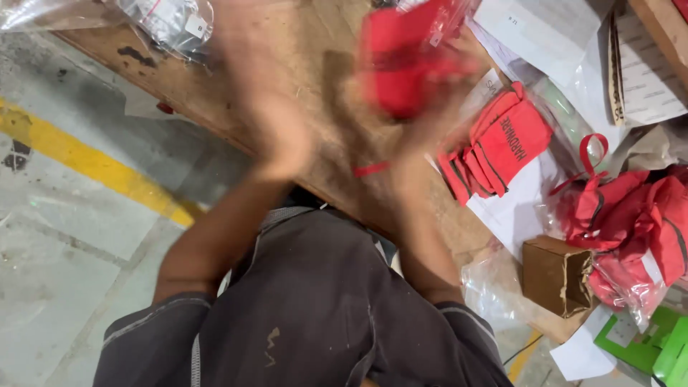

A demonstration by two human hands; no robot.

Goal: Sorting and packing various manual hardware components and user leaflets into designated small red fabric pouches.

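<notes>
Nearest us, our dark shirt [308,308] is filling the foreground. Our right hand [423,122] is gripping a red pouch [405,61] over the far surface [315,43]; our blurred left hand [283,140] is hovering just left, its spread unreadable.

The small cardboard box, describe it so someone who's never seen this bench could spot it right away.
Start at the wooden workbench and go to its near edge on the person's right. The small cardboard box sits there, between crinkled clear plastic and a heap of red bags. It is the only plain brown box among them.
</notes>
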